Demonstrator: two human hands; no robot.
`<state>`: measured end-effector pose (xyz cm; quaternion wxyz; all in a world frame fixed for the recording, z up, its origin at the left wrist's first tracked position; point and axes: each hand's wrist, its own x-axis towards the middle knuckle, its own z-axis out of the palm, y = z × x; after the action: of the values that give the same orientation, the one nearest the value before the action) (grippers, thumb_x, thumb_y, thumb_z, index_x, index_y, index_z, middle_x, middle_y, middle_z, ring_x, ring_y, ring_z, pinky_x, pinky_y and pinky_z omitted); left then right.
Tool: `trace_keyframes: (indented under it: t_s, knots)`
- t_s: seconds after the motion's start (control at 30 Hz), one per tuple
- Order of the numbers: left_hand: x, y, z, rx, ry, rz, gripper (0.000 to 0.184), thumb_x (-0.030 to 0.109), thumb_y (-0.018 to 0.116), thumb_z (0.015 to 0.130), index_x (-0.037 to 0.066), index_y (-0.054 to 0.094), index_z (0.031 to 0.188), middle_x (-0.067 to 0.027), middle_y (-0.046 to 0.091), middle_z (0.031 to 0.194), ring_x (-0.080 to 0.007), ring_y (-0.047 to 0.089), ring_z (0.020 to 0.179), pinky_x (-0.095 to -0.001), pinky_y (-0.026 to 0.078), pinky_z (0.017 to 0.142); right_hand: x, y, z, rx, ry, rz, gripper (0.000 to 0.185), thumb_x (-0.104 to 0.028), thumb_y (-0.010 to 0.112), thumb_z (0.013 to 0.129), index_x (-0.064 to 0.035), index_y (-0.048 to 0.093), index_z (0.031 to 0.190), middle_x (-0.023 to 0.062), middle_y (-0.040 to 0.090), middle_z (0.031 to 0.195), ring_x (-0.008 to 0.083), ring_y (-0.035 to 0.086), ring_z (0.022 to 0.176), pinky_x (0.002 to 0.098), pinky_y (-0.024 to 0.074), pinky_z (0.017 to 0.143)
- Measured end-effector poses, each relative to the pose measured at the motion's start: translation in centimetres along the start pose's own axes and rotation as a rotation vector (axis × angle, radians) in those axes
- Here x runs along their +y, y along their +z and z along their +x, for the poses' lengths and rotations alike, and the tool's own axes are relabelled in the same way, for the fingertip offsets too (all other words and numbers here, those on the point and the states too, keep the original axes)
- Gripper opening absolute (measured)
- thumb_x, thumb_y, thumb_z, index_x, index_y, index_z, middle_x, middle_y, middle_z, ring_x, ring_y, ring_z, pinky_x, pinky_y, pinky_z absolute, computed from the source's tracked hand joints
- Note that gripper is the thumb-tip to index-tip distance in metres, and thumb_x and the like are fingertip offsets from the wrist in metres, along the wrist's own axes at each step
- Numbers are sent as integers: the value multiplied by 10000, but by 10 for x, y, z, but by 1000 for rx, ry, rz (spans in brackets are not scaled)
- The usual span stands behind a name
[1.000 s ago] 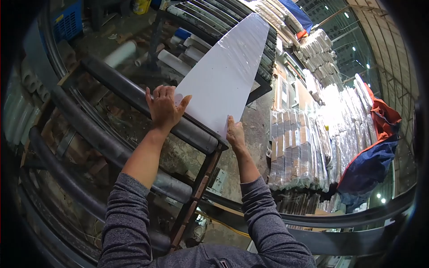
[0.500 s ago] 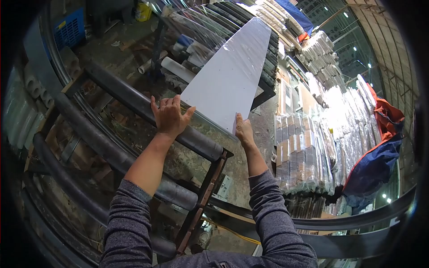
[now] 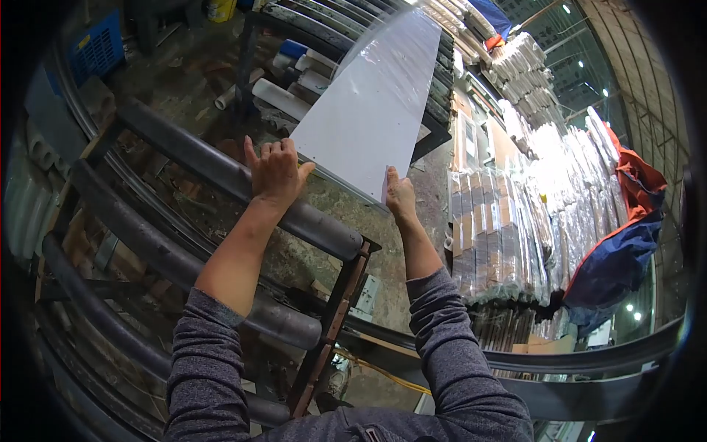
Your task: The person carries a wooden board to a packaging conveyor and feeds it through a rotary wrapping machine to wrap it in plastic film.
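Note:
A long white panel (image 3: 350,129) reaches away from me, its far part over a rack of rollers. Its near right corner is in my right hand (image 3: 400,193), with the thumb on top and the fingers curled at the edge, partly hidden. My left hand (image 3: 276,171) is at the near left corner, thumb and little finger spread apart; whether its fingers press on the edge I cannot tell. Clear plastic film (image 3: 375,48) shines over the far part of the panel.
Dark rollers (image 3: 320,230) on a frame lie below my left arm. The far roller rack (image 3: 317,29) has white rolls (image 3: 280,99) beneath it. Film-wrapped stacks (image 3: 490,236) stand at right, near a blue and orange cover (image 3: 618,243). A blue crate (image 3: 99,46) sits upper left.
The clear film left of the panel has swung in toward the panel's far part. My view has shifted slightly; both hands keep their places at the panel's near corners.

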<state>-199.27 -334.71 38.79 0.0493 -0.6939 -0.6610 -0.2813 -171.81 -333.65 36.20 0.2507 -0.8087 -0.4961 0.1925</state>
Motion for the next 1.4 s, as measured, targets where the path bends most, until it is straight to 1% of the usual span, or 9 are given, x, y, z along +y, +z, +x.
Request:
trace_keyframes:
  t_s: [0.27,0.47,0.57,0.7,0.8,1.0,1.03,1.13,1.4]
  knots:
    - [1,1,4,9,13,1,427,407,737,650,68,546,827,-76,615,762,-243,587,859,-517,239,1017,-45,-34,-41,-1,-45,-493,555,-486,438,878,46,571,963,287,581,1003,438,544,976,452,424,822]
    - [1,2,6,46,44,-37,442,428,730,638,67,543,809,-82,608,716,-244,585,810,-516,240,1007,-73,-65,-84,76,-741,-420,587,-493,485,848,21,527,1127,245,537,1148,383,526,1060,415,419,892]
    - [0,4,7,50,55,-45,441,435,728,636,68,544,797,-81,601,682,-247,587,792,-513,243,1002,-77,-66,-67,164,-889,-464,688,-514,588,772,-18,457,1230,269,463,1215,414,455,1123,472,369,922]
    - [-2,6,8,66,85,-49,441,440,729,634,70,546,787,-78,595,651,-254,589,771,-513,252,990,-67,-38,-50,-95,-629,-701,1072,-595,699,616,-79,177,1399,353,238,1338,519,229,1250,579,224,993]
    - [-2,8,9,40,92,-45,421,425,727,652,67,545,779,-79,592,635,-263,589,756,-515,257,984,-46,-2,-38,-38,-667,-782,1096,-601,701,599,-80,160,1396,356,238,1336,545,210,1244,589,194,1002]
    - [0,18,10,41,89,-292,424,381,687,712,29,566,915,-109,620,851,-281,565,935,-543,247,982,-59,-10,-19,-61,-657,-797,1002,-319,732,597,-39,172,1381,366,250,1324,552,268,1213,580,245,990]
    - [2,11,9,-52,123,-263,473,387,679,719,21,554,990,-121,600,977,-278,524,1036,-554,226,993,-62,-12,-13,-68,-650,-807,1003,-327,734,597,-39,177,1380,364,253,1324,548,272,1214,576,253,989]
    - [13,7,-4,-251,199,-206,468,390,670,730,24,544,993,-123,592,1003,-278,507,1066,-553,202,1011,-64,-12,0,-73,-639,-813,1031,-335,759,576,-40,185,1381,357,257,1327,535,276,1221,559,264,997]
    - [29,-20,-13,-830,302,-248,430,447,530,840,23,558,907,-168,623,876,-322,586,954,-565,141,1037,-70,-16,23,-68,-610,-820,1067,-350,784,542,-52,202,1384,350,268,1333,525,289,1224,546,266,1002]
